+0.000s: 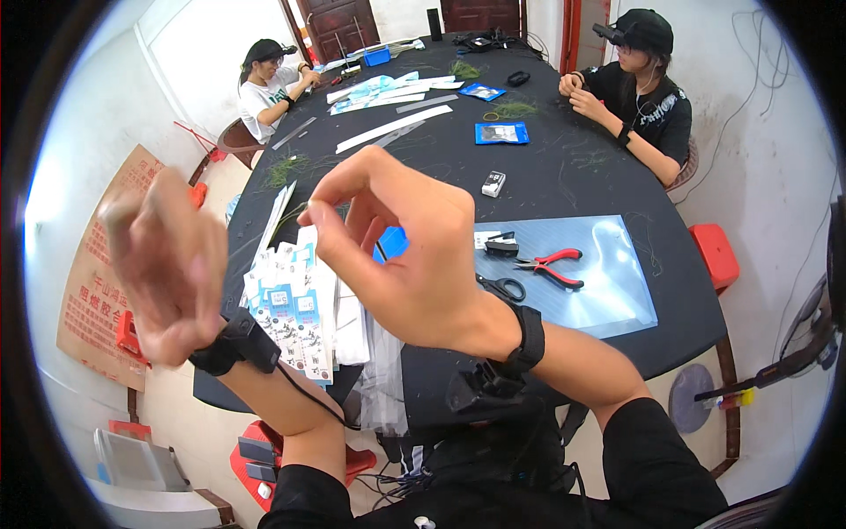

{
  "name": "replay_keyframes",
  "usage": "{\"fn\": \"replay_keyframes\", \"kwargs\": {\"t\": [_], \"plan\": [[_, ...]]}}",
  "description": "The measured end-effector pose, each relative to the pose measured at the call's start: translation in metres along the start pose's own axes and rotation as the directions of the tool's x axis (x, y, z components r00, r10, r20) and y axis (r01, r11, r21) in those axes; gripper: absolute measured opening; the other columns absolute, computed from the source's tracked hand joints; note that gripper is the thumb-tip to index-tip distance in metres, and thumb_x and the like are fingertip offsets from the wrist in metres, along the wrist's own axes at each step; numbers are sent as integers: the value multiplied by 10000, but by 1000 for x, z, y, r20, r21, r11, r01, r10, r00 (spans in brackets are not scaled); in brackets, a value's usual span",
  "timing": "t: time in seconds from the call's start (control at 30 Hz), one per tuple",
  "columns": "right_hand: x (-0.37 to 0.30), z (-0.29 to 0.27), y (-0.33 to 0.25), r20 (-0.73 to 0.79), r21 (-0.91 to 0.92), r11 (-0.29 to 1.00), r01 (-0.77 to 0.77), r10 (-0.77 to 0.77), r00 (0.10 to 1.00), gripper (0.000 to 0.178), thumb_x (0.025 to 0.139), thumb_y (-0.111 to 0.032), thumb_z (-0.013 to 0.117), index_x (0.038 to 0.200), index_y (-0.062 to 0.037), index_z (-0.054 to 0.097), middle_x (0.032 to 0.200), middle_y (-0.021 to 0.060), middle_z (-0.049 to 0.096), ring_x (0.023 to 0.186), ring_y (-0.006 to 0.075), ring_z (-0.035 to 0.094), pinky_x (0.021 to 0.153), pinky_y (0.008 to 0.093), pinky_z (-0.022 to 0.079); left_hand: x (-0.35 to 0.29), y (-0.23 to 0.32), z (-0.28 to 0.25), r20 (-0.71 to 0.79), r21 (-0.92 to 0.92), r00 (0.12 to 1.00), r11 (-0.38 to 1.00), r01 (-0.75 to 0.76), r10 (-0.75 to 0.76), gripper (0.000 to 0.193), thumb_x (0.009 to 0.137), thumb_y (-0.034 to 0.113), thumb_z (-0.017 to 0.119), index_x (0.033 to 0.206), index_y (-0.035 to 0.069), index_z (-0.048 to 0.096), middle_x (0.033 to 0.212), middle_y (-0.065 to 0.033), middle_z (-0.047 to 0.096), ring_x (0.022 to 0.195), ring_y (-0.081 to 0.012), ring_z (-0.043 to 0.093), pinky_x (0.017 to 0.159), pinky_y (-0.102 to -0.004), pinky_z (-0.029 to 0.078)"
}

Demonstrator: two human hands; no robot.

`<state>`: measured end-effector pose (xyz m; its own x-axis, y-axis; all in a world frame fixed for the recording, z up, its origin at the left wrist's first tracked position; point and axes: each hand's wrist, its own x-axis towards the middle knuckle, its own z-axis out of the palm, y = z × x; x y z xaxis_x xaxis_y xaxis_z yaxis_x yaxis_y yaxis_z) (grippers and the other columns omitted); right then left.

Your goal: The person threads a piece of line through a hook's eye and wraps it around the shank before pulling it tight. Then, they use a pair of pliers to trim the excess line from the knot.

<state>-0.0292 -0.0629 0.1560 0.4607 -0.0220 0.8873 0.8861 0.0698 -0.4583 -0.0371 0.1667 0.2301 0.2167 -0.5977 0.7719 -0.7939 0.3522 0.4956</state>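
Observation:
My left hand point(167, 264) is raised at the left, off the table's edge, and smeared by motion; its fingers and anything in them cannot be made out. My right hand point(414, 247) is held up over the near part of the table, thumb and forefinger pinched together. Whatever lies in that pinch is too fine to make out. Below and between the hands lie printed white and blue paper cards point(295, 309) in an overlapping pile. Beside them are clear plastic sleeves point(382, 379). A blue thing point(393, 242) shows partly behind my right hand.
A translucent mat point(608, 282) at right bears red-handled pliers point(557, 266), black scissors point(504, 286) and a black stapler point(502, 245). Farther off are a small white box point(493, 183), blue packets point(502, 133), green threads point(511, 109) and paper strips point(392, 129). Two people sit across the black-covered table.

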Motion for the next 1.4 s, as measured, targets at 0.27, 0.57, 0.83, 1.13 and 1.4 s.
{"fn": "replay_keyframes", "kwargs": {"t": [0.27,0.57,0.83,1.13,1.4], "plan": [[4,-8,9,9,-101,994,-50,51,999,39,935,18,694,961,10,666,827,71,764,633,51,683,554,194,507,-7,28,-32,298,-519,937,855,-1,183,456,836,-86,824,1180,210,788,1038,-176,758,831,-227,807,624,-238,470],[21,-31,12,-66,-184,983,26,-39,997,20,966,16,668,976,32,662,877,105,762,605,34,633,518,192,481,-7,17,-3,-116,36,987,993,-111,114,479,848,178,885,1278,189,675,912,-34,756,583,-85,662,599,-172,500],[38,-44,19,-191,-126,988,93,-116,975,35,923,-21,712,904,-7,686,777,46,750,512,45,601,486,196,426,12,16,14,-481,479,838,724,497,-258,693,761,270,795,1321,-92,607,1145,-187,628,913,-106,609,636,-153,427],[35,-44,10,-69,-129,991,-32,23,997,34,963,-23,684,957,10,677,849,72,759,561,29,601,486,190,442,10,8,-25,141,110,960,967,230,-244,624,805,314,833,1321,3,669,1382,-237,637,1303,-291,625,1108,-463,458],[28,-36,5,27,-184,980,73,-69,997,18,945,11,694,952,5,679,859,53,765,590,3,616,523,175,451,21,44,-11,369,-626,878,780,-9,306,597,869,350,806,1376,106,605,1520,-282,506,1115,-305,722,883,-427,627]]}}
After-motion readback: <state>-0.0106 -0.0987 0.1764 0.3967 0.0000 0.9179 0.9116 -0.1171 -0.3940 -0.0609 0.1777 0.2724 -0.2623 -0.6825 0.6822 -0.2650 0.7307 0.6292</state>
